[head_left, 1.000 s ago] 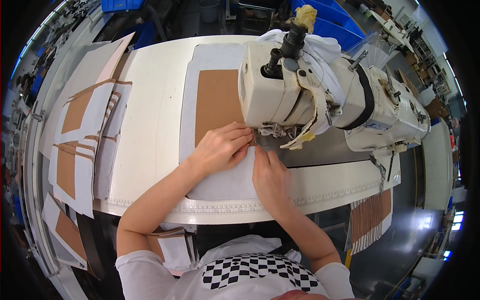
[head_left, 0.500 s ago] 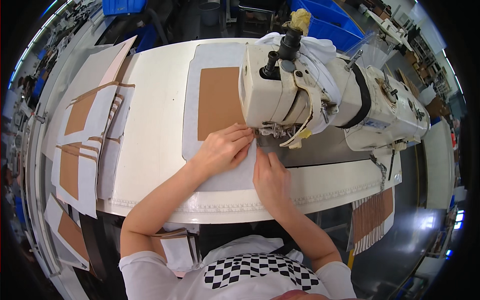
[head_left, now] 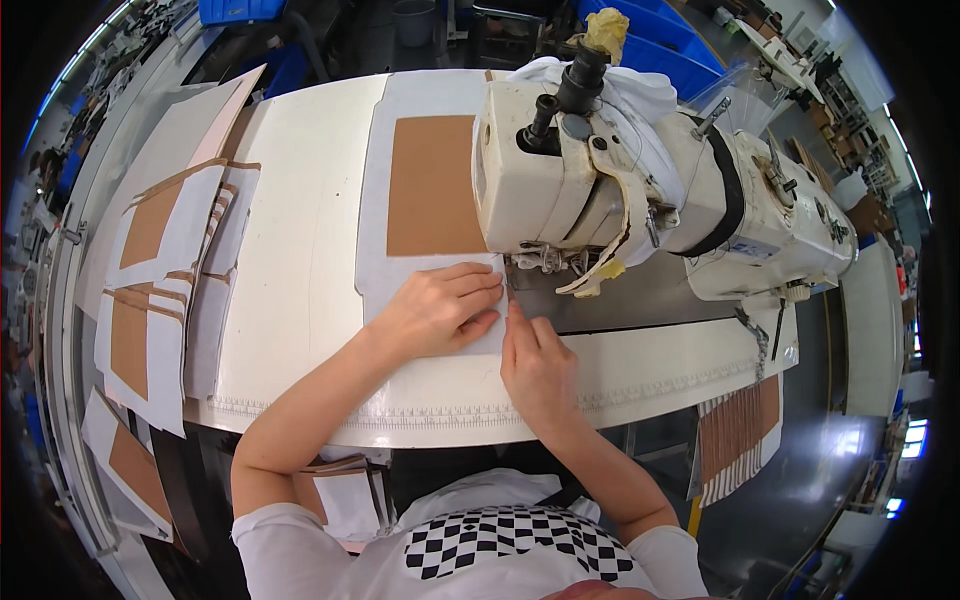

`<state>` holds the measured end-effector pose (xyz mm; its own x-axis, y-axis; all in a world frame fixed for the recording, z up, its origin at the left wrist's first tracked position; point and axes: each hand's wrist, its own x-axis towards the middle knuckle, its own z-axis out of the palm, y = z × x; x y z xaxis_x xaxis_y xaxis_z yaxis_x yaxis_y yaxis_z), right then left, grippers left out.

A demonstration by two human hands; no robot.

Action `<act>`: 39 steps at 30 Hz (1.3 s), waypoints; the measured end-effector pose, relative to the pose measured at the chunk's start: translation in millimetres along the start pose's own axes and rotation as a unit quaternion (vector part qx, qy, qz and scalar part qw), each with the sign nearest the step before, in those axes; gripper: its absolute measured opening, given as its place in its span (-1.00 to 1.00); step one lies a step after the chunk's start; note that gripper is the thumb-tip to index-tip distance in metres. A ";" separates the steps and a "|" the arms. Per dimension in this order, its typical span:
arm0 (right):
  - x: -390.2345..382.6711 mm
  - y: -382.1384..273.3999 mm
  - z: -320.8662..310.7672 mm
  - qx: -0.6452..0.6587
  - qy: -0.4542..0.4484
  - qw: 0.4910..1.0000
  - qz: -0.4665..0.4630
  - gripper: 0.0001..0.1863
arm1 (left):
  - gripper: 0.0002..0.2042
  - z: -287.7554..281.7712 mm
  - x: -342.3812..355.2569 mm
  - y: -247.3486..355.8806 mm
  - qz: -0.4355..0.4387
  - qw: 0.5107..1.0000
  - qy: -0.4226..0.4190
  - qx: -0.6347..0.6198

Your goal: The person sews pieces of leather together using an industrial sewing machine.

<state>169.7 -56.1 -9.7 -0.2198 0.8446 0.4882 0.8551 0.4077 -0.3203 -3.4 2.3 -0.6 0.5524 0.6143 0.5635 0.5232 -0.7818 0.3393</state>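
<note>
1. A person in a white shirt (head_left: 350, 560) with a black-and-white checkered front sits at a bench (head_left: 290, 200), whose near edge carries a ruler strip (head_left: 430, 412).
2. Folded brown-and-white pieces (head_left: 350, 505) rest below that edge; a striped bundle (head_left: 738, 440) hangs to the right.
3. The right hand (head_left: 538, 372) meets the sheet's right edge, fingers curled, index finger extended; whether they pinch it cannot be told.
4. The left hand (head_left: 440, 310) lies on the sheet, fingers together and slightly bent; any grip is hidden.
5. The white sheet (head_left: 372, 215), bearing a brown rectangle (head_left: 435, 185), lies on the bench, its right side running beneath the head of a sewing machine (head_left: 530, 180).
6. White cloth (head_left: 655, 95) drapes over the machine; brown-and-white pieces (head_left: 160, 235) overlap at the bench's left.
7. Beyond stand a grey bucket (head_left: 413, 22) and a blue bin (head_left: 660, 50).
</note>
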 end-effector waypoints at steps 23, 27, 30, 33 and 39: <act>-10.5 13.4 -24.7 0.087 -0.026 0.996 0.017 -0.80 | -0.91 -17.8 19.3 -39.0 -0.192 0.978 0.038 0.066; -33.4 14.4 -35.1 0.111 -0.041 0.993 0.012 -0.76 | -0.54 -22.3 48.3 -138.6 -0.409 0.842 0.191 0.295; -40.8 15.8 -31.6 0.121 -0.014 0.992 -0.016 -0.77 | -0.18 -19.8 74.7 -175.5 -0.632 0.717 0.149 0.254; -41.8 14.9 -29.8 0.137 -0.032 0.990 0.009 -0.78 | -0.64 -13.9 60.9 -160.9 -0.488 0.827 0.164 0.226; -44.5 22.9 -29.9 0.150 -0.043 0.988 0.016 -0.78 | -0.81 -134.9 -44.5 3.0 -0.393 0.806 0.349 0.273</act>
<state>213.1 -94.7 -14.5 -0.2458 0.8795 0.4074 0.6871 0.4546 -0.5668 -114.0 -41.9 77.0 -0.4881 0.5376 0.6875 0.8466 0.1000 0.5228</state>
